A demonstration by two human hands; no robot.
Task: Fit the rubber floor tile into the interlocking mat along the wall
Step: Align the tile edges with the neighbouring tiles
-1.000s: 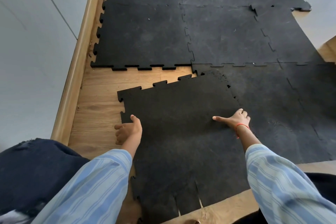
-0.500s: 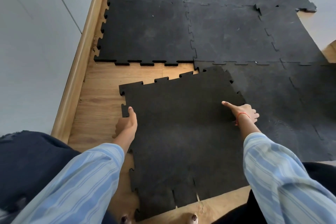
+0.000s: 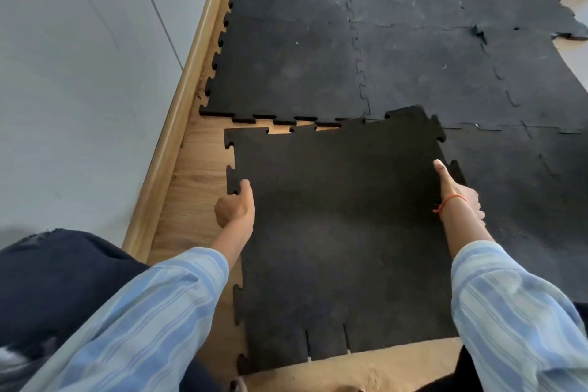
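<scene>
A loose black rubber floor tile [image 3: 337, 226] with jigsaw edges lies on the wooden floor in front of me. Its far right corner overlaps the laid interlocking mat [image 3: 292, 51]; a thin wedge of bare wood shows between them at the far left. My left hand [image 3: 235, 205] grips the tile's left edge, thumb on top, fingers curled under. My right hand [image 3: 455, 194] grips the right edge the same way, where that edge lies over the neighbouring mat tiles.
A grey wall [image 3: 73, 73] with a wooden skirting board [image 3: 187, 95] runs along the left. A strip of bare wood floor [image 3: 194, 188] lies between skirting and tile. My dark-trousered knee [image 3: 54, 283] is at the lower left. The mat's far right corner [image 3: 569, 33] curls up.
Both hands have pushed the tile away from me toward the laid mat. The gap at the far edge has shrunk to a thin wedge, and the tile's far right corner now overlaps the mat.
</scene>
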